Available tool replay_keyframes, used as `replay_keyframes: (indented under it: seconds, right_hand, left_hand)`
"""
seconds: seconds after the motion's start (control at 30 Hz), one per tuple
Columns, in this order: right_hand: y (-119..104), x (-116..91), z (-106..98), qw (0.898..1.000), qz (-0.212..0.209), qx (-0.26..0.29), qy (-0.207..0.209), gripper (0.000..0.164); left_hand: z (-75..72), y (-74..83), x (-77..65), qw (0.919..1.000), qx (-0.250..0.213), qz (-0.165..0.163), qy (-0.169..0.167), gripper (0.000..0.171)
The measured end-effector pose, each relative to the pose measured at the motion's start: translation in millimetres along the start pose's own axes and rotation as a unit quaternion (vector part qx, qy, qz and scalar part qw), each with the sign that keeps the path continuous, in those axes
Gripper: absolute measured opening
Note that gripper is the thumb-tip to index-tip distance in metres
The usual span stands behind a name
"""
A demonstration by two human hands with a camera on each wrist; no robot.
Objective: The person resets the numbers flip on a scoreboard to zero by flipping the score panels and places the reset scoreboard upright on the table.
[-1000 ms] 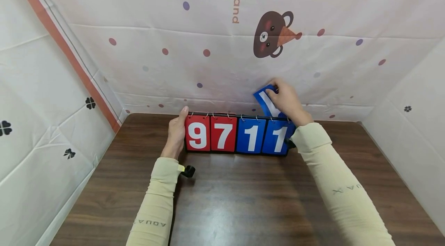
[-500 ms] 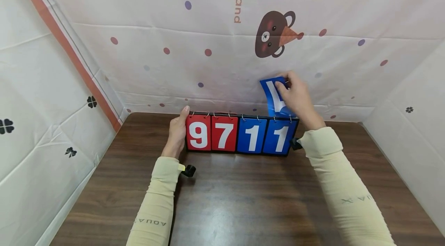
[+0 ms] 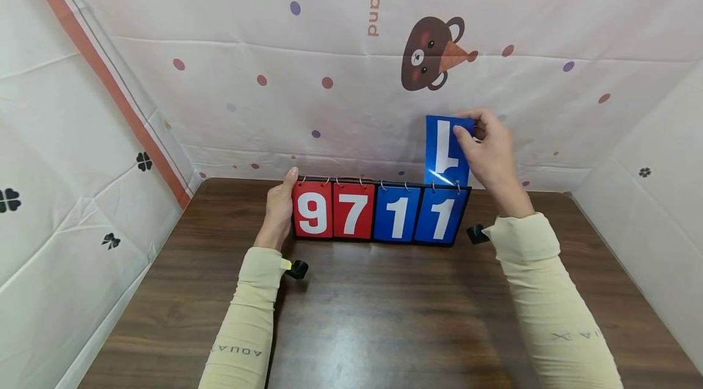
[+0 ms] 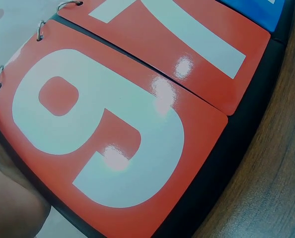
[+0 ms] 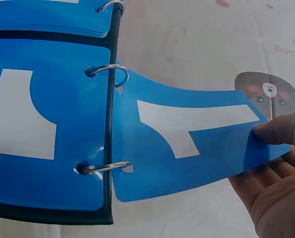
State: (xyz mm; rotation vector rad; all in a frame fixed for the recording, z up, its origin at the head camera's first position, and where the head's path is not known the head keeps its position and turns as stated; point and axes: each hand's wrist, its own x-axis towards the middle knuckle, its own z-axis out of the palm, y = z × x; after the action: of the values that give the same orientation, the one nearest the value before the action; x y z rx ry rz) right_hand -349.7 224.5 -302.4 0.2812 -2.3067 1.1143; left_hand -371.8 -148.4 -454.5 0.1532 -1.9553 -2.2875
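A flip scoreboard (image 3: 374,241) stands on the table, showing red cards 9 (image 3: 313,210) and 7 (image 3: 353,212) and two blue cards with 1. My left hand (image 3: 280,209) grips its left end, thumb up along the edge; most of the fingers are hidden behind it. At the far right, a blue number card (image 3: 434,151) is raised above the top edge, its 1 upside down, still on its rings (image 5: 115,166). Between thumb and fingers, my right hand (image 3: 491,151) pinches that card's free end. Below it hangs another blue 1 card (image 5: 18,183) on the board.
The dark wooden table (image 3: 357,316) spreads in front of the scoreboard. Close behind rises a pale printed cloth (image 3: 247,108) with dots and a bear. Small black wrist cameras (image 3: 478,234) sit at both sleeves.
My right hand has moved right with the blue card, which has gone from slanted and bent to nearly upright over the rings. The left hand and scoreboard stay in place.
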Motion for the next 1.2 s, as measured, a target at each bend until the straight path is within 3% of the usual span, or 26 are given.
replay_keyframes:
  seconds: [0.37,0.63,1.0,1.2]
  right_hand:
    - [-6,-16,-18,1.0,-0.009,0.0,0.003,0.033]
    - [-8,-30,-29,0.999,-0.047,-0.02,0.001,0.027]
    - [-11,-50,-42,0.995,-0.087,-0.012,-0.035,0.024]
    - [-8,-57,-45,0.994,-0.089,0.006,-0.056,0.023]
  left_hand:
    - [1.2,-1.7,0.4,1.0,0.002,-0.004,0.004,0.047]
    - [1.1,0.2,-0.9,0.9999,-0.002,-0.005,0.01,0.047]
    - [0.0,-0.8,0.6,0.9999,0.003,-0.009,0.005,0.049]
    - [0.6,-0.8,-0.6,0.9999,-0.002,-0.006,0.008,0.048]
